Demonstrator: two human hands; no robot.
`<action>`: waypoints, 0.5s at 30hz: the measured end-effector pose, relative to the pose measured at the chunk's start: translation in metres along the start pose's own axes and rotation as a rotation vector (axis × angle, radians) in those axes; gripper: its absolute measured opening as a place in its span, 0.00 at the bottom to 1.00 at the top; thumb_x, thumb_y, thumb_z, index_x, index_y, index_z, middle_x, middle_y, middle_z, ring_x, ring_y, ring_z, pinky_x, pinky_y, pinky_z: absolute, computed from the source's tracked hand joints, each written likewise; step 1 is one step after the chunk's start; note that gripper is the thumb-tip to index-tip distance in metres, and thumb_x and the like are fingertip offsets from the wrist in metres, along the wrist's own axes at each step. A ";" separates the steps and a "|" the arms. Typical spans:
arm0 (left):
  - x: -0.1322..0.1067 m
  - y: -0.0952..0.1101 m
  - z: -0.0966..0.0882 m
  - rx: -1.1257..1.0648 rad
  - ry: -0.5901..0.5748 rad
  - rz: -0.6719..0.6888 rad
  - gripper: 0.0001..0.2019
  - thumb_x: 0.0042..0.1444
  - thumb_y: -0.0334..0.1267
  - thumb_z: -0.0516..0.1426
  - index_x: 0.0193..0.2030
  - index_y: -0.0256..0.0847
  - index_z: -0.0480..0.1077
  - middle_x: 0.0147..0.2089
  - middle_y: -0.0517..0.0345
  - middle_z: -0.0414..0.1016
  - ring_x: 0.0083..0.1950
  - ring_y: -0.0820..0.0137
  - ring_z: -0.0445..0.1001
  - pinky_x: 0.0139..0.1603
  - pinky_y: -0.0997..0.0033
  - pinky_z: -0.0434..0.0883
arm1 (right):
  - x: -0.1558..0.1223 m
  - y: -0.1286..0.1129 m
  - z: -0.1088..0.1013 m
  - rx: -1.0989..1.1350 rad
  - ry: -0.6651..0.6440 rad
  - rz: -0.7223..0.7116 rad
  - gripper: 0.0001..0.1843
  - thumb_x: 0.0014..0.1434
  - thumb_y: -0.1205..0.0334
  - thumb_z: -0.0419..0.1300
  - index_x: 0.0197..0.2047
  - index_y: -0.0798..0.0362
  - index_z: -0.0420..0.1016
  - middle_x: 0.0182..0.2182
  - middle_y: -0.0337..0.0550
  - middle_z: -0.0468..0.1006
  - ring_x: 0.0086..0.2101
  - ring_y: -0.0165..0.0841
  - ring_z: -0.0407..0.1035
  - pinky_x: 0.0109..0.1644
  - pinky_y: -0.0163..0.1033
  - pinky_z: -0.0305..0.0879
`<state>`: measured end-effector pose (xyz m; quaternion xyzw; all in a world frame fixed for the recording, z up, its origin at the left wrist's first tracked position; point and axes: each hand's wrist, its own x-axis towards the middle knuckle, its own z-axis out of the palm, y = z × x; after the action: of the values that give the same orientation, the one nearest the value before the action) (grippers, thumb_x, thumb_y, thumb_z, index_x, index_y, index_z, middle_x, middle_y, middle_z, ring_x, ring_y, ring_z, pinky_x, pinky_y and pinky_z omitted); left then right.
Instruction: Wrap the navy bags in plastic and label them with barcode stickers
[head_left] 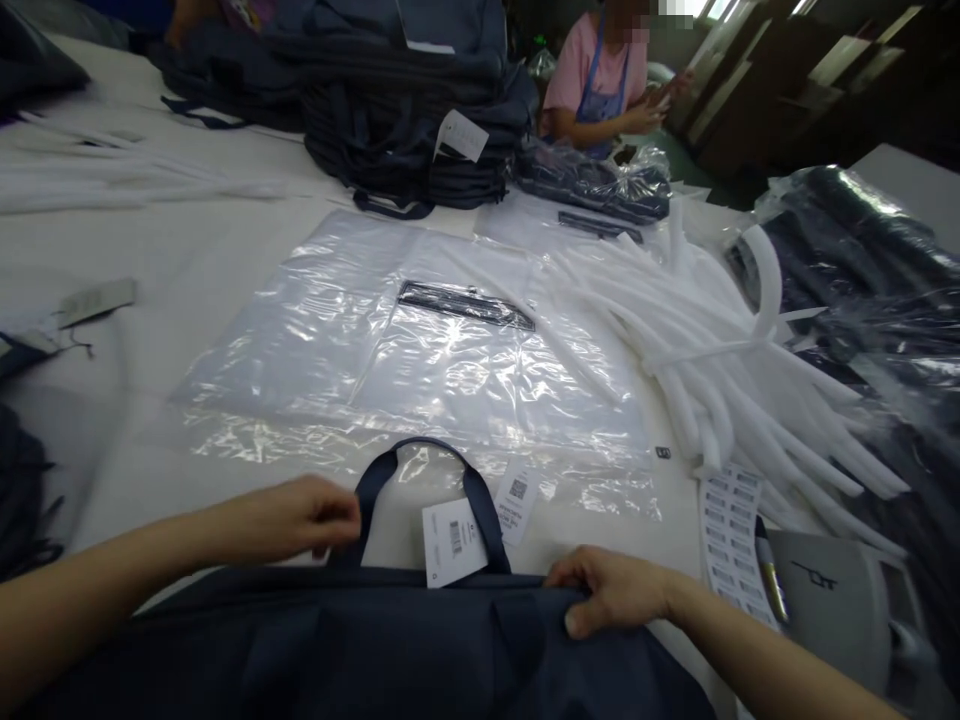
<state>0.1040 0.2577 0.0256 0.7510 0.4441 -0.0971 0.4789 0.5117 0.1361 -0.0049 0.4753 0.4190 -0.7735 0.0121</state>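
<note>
1. A navy bag (360, 650) with matching navy handles (480, 510).
2. A white tag (454, 540) with black barcode stripes.
3. White foam tubes (712, 380) on a white table (150, 260).
4. A co-worker's pink shirt (570, 70) under a blue apron (604, 105).

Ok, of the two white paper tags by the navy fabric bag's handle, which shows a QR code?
The narrower white paper tag, just right of the handle of the navy fabric bag; the wider white paper tag shows a barcode instead.

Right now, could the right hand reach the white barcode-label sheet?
Probably yes: the right hand sits near the white barcode-label sheet, nothing visibly between them, though it holds the navy fabric bag's edge.
</note>
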 end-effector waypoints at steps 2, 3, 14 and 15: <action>0.028 0.012 -0.007 0.103 0.234 0.087 0.18 0.60 0.52 0.52 0.44 0.43 0.73 0.40 0.55 0.76 0.40 0.62 0.74 0.41 0.67 0.69 | 0.001 -0.002 -0.005 -0.045 0.260 -0.136 0.21 0.52 0.48 0.64 0.42 0.56 0.76 0.25 0.37 0.73 0.23 0.26 0.64 0.27 0.32 0.63; 0.043 0.019 -0.008 0.205 0.392 0.150 0.17 0.60 0.49 0.53 0.50 0.42 0.71 0.46 0.52 0.75 0.47 0.60 0.72 0.47 0.65 0.68 | 0.003 -0.003 -0.007 -0.099 0.419 -0.207 0.19 0.57 0.48 0.59 0.41 0.56 0.75 0.24 0.37 0.72 0.22 0.27 0.63 0.27 0.33 0.63; 0.050 0.074 -0.001 0.385 0.662 0.528 0.04 0.61 0.31 0.50 0.41 0.40 0.65 0.37 0.58 0.72 0.36 0.70 0.73 0.37 0.73 0.68 | 0.042 -0.015 -0.020 -1.214 0.657 -0.968 0.24 0.57 0.68 0.54 0.59 0.53 0.65 0.56 0.55 0.67 0.57 0.45 0.58 0.58 0.53 0.61; 0.035 0.082 -0.001 0.358 0.674 0.596 0.05 0.62 0.32 0.50 0.43 0.42 0.64 0.36 0.60 0.73 0.35 0.71 0.73 0.36 0.74 0.68 | 0.046 -0.021 -0.021 -1.273 0.602 -0.999 0.26 0.57 0.67 0.55 0.60 0.51 0.65 0.60 0.54 0.64 0.60 0.47 0.54 0.60 0.55 0.58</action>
<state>0.1864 0.2671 0.0577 0.9058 0.3164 0.2180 0.1786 0.4929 0.1812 -0.0299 0.3227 0.9180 -0.1474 -0.1770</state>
